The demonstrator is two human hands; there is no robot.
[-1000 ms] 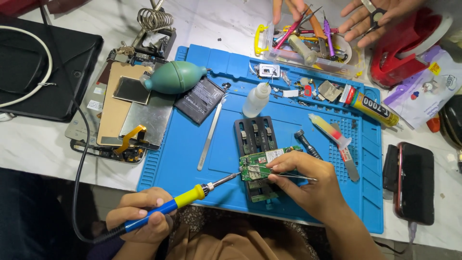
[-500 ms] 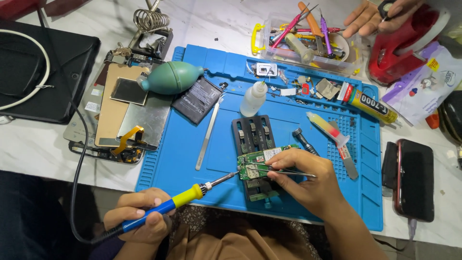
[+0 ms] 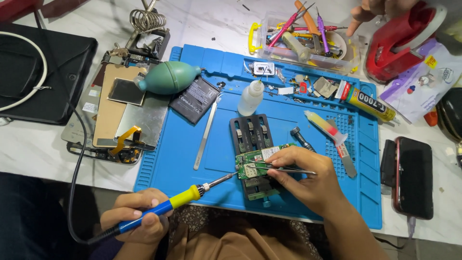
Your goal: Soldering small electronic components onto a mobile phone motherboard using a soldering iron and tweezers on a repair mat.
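My left hand (image 3: 135,217) grips a soldering iron (image 3: 178,201) with a yellow and blue handle; its metal tip reaches the left edge of a small green circuit board (image 3: 254,161). That board is clamped in a black holder (image 3: 252,139) on the blue work mat (image 3: 192,154). Over the board's right side, my right hand (image 3: 308,180) pinches metal tweezers (image 3: 288,169) whose tips rest on the board.
On the mat lie a flat metal pry tool (image 3: 206,135), a phone battery (image 3: 195,98), a green air blower (image 3: 166,78), a small squeeze bottle (image 3: 251,96), a glue tube (image 3: 370,103) and a syringe (image 3: 327,126). A dismantled phone (image 3: 115,113) lies left, a black phone (image 3: 413,175) right. Another person's hand (image 3: 373,8) hovers by the tool tray (image 3: 308,36).
The other person's hands have pulled back from the tool tray toward the top right. My hands, the iron and the tweezers stay at the board.
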